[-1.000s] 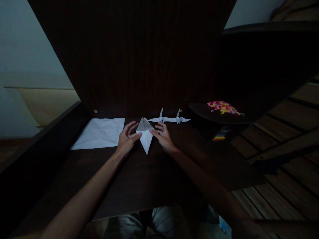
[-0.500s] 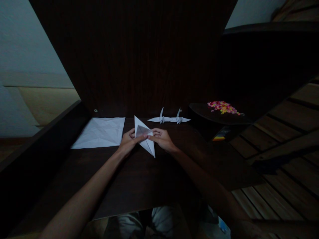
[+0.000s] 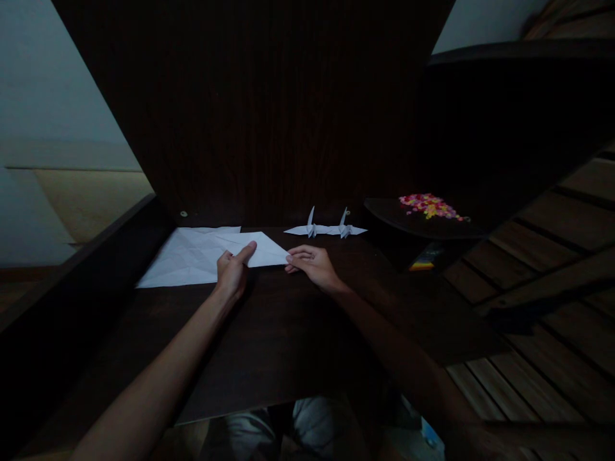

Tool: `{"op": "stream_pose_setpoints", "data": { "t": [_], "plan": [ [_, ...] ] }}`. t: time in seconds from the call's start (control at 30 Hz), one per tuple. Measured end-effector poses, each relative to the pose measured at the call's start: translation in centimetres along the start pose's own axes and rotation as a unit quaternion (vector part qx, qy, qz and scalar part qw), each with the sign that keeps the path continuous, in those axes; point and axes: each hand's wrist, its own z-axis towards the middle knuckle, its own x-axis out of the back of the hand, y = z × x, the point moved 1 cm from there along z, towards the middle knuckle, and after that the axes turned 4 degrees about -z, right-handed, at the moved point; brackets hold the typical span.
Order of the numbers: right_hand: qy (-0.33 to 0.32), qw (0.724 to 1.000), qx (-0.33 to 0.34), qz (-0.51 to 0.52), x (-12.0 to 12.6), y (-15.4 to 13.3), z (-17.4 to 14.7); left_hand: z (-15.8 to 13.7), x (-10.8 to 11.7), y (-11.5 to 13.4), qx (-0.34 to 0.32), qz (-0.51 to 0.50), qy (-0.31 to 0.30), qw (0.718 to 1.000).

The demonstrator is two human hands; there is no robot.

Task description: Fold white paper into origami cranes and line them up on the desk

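Observation:
A folded white paper [image 3: 265, 251] is stretched between my two hands, its long point towards the right. My left hand [image 3: 233, 270] pinches it near its left part, thumb on top. At the right tip, my right hand [image 3: 311, 264] grips the paper between thumb and fingers. Creased white paper sheets [image 3: 180, 259] lie flat to the left, partly behind the held paper. Beyond my right hand, two joined folded paper birds [image 3: 329, 230] rest near the back board, their thin points upright.
A small dark corner shelf [image 3: 394, 214] at the right bears a heap of colourful small pieces [image 3: 432, 206]. The dark tabletop [image 3: 269, 339] meets a tall back board [image 3: 269, 115] and a raised left side panel [image 3: 96, 269]. Slatted wood [image 3: 552, 294] lies at the right.
The folded paper has turned from an upright diamond to lying sideways and appears longer. My left hand has shifted slightly left and down; my right hand now grips the tip.

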Motion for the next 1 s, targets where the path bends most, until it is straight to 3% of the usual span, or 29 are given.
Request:
{"op": "stream_pose_setpoints", "data": {
  "t": [0.2, 0.37, 0.43, 0.5, 0.63, 0.73, 0.83, 1.0],
  "plan": [
    [0.144, 0.986, 0.086, -0.017, 1.5, -0.7, 0.7, 0.6, 0.4, 0.7, -0.018, 0.023, -0.005, 1.000],
    [0.227, 0.962, 0.150, -0.014, 2.9, -1.0, 1.2, 0.9, 1.1, 1.2, -0.057, 0.187, -0.059, 0.979],
    [0.236, 0.957, 0.165, -0.021, 3.0, -1.0, 1.1, 0.8, 1.2, 1.4, -0.103, 0.292, -0.109, 0.945],
    [0.231, 0.957, 0.173, -0.037, 2.6, -1.2, 0.9, 0.3, 1.2, 1.5, -0.201, 0.392, -0.141, 0.887],
    [0.198, 0.962, 0.177, -0.065, 0.9, -1.3, 0.1, -1.2, 0.4, 1.4, -0.439, 0.508, -0.210, 0.711],
    [0.161, 0.968, 0.175, -0.080, -0.4, -1.3, -0.4, -2.1, -0.2, 1.0, -0.515, 0.526, -0.265, 0.623],
    [0.136, 0.973, 0.175, -0.070, -1.0, -1.1, -0.6, -2.4, -0.5, 0.7, -0.530, 0.537, -0.285, 0.591],
    [0.105, 0.980, 0.162, -0.051, -1.0, -0.9, -0.5, -2.0, -0.3, 0.6, -0.525, 0.531, -0.292, 0.597]
  ]
}}
